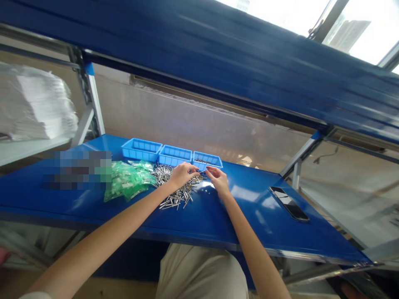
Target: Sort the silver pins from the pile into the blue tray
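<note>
Pixelated patch hides the left part of the counter (249, 224). Three blue bins in a row: right bin (215, 161) holds thin metal pieces, floors of left bin (141, 155) and middle bin (174, 160) hard to make out. Left hand (181, 174) over metal pins (174, 198) heaped on counter, right hand (219, 181) just beside. Fingertips nearly meet at a thin dark piece (202, 172); can't tell whether either grip is closed on it.
</note>
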The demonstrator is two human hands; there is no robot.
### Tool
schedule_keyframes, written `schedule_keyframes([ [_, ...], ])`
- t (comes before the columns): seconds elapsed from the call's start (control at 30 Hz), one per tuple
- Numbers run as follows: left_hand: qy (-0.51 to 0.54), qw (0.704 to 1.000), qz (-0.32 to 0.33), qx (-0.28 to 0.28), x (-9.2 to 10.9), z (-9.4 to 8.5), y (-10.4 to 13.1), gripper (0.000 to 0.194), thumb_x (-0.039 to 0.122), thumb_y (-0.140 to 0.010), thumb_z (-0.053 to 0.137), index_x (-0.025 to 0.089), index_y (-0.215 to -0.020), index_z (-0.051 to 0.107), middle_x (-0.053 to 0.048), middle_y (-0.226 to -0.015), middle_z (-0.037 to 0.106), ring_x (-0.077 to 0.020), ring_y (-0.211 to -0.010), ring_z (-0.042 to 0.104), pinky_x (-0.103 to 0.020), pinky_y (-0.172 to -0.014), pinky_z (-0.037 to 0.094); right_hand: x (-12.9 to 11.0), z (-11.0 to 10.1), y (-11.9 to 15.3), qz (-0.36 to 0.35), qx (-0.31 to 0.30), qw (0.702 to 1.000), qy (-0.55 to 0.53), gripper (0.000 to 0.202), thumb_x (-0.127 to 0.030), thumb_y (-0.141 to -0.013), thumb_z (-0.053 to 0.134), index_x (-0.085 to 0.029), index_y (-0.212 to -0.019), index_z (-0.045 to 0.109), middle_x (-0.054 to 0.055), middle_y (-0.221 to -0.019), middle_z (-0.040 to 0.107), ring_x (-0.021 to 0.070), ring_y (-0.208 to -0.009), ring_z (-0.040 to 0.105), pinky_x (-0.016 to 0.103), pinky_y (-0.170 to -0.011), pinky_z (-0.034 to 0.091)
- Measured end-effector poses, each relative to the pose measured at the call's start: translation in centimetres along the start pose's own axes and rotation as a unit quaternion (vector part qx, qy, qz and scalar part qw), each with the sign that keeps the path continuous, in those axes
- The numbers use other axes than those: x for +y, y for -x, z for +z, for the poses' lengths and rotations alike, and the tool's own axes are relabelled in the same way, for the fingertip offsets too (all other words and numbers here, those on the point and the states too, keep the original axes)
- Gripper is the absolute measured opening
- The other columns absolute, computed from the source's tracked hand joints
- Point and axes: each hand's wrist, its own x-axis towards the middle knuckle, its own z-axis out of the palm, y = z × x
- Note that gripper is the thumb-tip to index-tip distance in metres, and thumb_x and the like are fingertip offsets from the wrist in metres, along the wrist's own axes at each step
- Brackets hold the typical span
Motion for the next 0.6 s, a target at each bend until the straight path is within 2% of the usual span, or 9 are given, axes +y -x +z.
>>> schedule_keyframes([
  [0.23,0.075,0.996,-0.042,0.012,-0.09,0.37,-0.31,0.019,0.034,-0.072,0.059,0.02,-0.077,0.069,-0.003,-0.07,0.067,-0.0137,-0.061,0.054,-0.025,-0.06,0.04,-0.7,0.13,0.51,0.03,-0.012,0.999,-0.004,0.044,-0.047,-0.062,0.065,-0.016,-0.093,0.066,0.008,-0.084,0.067,0.0186,-0.07,0.06,0.026,-0.052,0.045],
  [0.43,0.12,0.991,-0.055,0.024,0.17,0.32,-0.37,0.018,0.03,-0.074,0.056,0.017,-0.08,0.067,-0.002,-0.074,0.067,-0.0125,-0.062,0.054,-0.024,-0.06,0.042,-0.44,0.19,0.82,-0.004,-0.1,0.993,0.056,0.04,-0.049,-0.066,0.06,-0.015,-0.087,0.068,0.006,-0.075,0.067,0.0152,-0.06,0.056,0.024,-0.048,0.041],
  [0.6,0.097,0.993,-0.056,0.028,0.03,0.52,-0.32,0.019,0.033,-0.073,0.057,0.017,-0.078,0.067,-0.001,-0.072,0.067,-0.0118,-0.06,0.054,-0.024,-0.059,0.041,-0.4,0.22,0.78,0.011,-0.082,0.995,0.049,0.043,-0.052,-0.066,0.059,-0.014,-0.086,0.068,0.001,-0.059,0.059,0.0096,-0.046,0.046,0.022,-0.04,0.035],
])
